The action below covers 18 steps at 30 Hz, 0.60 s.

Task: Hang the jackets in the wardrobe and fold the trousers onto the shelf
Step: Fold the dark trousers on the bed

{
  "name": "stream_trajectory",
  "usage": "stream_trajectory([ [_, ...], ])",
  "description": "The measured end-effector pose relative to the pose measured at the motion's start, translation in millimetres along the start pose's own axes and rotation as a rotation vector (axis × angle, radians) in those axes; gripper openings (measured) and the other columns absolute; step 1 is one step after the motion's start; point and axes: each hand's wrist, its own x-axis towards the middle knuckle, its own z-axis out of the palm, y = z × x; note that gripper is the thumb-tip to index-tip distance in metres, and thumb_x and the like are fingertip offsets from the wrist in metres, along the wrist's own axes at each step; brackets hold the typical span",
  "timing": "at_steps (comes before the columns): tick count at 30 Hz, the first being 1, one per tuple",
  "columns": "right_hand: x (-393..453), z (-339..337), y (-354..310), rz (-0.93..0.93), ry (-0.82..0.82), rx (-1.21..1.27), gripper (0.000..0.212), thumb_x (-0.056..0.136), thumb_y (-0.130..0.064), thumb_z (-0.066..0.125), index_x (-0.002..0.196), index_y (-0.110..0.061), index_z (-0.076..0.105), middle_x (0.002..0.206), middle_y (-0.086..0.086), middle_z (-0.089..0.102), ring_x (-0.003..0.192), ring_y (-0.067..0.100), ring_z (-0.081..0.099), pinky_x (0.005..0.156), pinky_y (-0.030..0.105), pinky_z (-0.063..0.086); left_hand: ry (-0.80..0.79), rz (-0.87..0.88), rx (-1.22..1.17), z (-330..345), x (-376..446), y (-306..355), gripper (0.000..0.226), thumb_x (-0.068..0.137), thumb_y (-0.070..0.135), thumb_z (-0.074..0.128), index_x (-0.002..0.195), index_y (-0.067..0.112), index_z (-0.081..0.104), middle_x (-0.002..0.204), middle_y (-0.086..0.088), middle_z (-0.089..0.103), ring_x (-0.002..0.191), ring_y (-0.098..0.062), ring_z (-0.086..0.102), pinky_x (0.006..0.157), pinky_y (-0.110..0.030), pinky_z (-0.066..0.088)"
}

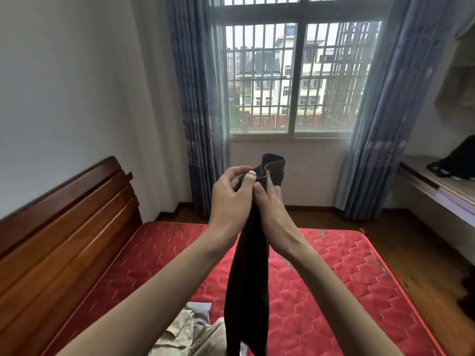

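Dark trousers [246,278] are running off the bottom edge, their lower end out of sight. The left hand [231,201] and right hand [272,214] are covering the cloth between them, so its folds there cannot be told. Beige clothes [180,335] are being cropped by the bottom edge and partly hidden behind the trousers. A black bag [455,163] on the right is being cut by the frame's edge.

We have one head view, looking forward and slightly down across the bed [334,278] toward the far window [295,80], our hands near the lens.
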Motion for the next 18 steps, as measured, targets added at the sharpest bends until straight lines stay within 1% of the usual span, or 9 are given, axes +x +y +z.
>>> stream_trajectory([
  [3,-3,11,7,0.083,-0.024,0.294,0.091,0.084,-0.093,0.036,0.158,-0.041,0.034,0.151,-0.003,0.048,0.145,0.01,0.045,0.119,0.046,0.04,-0.09,0.019,-0.04,1,-15,-6,0.026,0.099,0.03,0.069,0.122,0.017,0.07,0.103,0.0,0.08,0.102,-0.012,0.076,0.091,-0.028,0.059],
  [6,-10,19,3,0.061,-0.062,0.587,0.061,0.092,-0.076,0.035,0.127,-0.041,0.069,0.128,-0.01,0.073,0.128,0.005,0.063,0.102,0.024,0.051,-0.124,0.073,-0.008,-2,-21,-13,0.04,0.092,0.013,0.079,0.129,0.018,0.066,0.112,0.0,0.079,0.11,-0.012,0.074,0.099,-0.027,0.057],
  [8,-12,18,5,0.035,-0.085,0.599,0.064,0.095,-0.074,0.022,0.133,-0.039,0.059,0.117,-0.016,0.075,0.113,0.0,0.068,0.088,0.015,0.053,-0.092,0.064,-0.024,-7,-17,-19,0.035,0.093,0.003,0.075,0.125,0.014,0.067,0.109,-0.002,0.079,0.105,-0.015,0.076,0.095,-0.03,0.06],
  [11,-10,13,14,0.004,-0.045,0.442,0.085,0.075,-0.095,0.044,0.146,-0.049,0.042,0.109,-0.003,0.061,0.08,0.004,0.06,0.062,0.018,0.046,-0.029,0.034,-0.059,-16,-6,-28,0.016,0.102,0.0,0.06,0.112,0.01,0.068,0.099,-0.008,0.078,0.092,-0.021,0.074,0.087,-0.044,0.06],
  [12,-9,8,20,-0.046,0.026,0.298,0.078,0.082,-0.088,0.048,0.148,-0.045,0.044,0.111,0.003,0.057,0.082,0.005,0.059,0.067,0.019,0.047,-0.017,0.028,-0.076,-18,-3,-29,0.018,0.103,-0.002,0.057,0.11,0.011,0.067,0.099,-0.007,0.077,0.094,-0.02,0.073,0.09,-0.043,0.059],
  [14,-7,-7,32,-0.202,0.289,-0.01,0.046,0.102,-0.048,0.051,0.143,-0.027,0.057,0.118,0.009,0.054,0.099,0.004,0.058,0.089,0.023,0.049,-0.018,0.0,-0.132,-24,4,-27,0.026,0.104,-0.005,0.052,0.113,0.016,0.066,0.104,-0.004,0.075,0.1,-0.016,0.072,0.093,-0.033,0.059],
  [15,-6,-18,37,-0.232,0.412,-0.075,0.04,0.102,-0.033,0.055,0.139,-0.021,0.06,0.122,0.007,0.052,0.108,0.005,0.056,0.098,0.026,0.048,-0.029,-0.013,-0.151,-28,7,-25,0.029,0.104,-0.006,0.051,0.114,0.018,0.064,0.106,-0.003,0.074,0.1,-0.013,0.071,0.091,-0.027,0.059],
  [17,-3,-38,41,-0.181,0.506,-0.035,0.053,0.098,-0.03,0.065,0.148,-0.021,0.05,0.139,0.001,0.047,0.128,0.008,0.051,0.11,0.026,0.042,-0.066,-0.031,-0.177,-33,11,-18,0.029,0.105,-0.005,0.048,0.115,0.019,0.062,0.108,-0.002,0.07,0.097,-0.01,0.071,0.085,-0.022,0.058],
  [18,1,-48,41,-0.115,0.43,0.093,0.065,0.097,-0.032,0.069,0.154,-0.023,0.041,0.148,-0.002,0.046,0.135,0.008,0.049,0.113,0.025,0.041,-0.092,-0.041,-0.194,-36,14,-15,0.029,0.106,-0.005,0.047,0.115,0.018,0.06,0.107,-0.002,0.069,0.094,-0.009,0.071,0.083,-0.022,0.058],
])
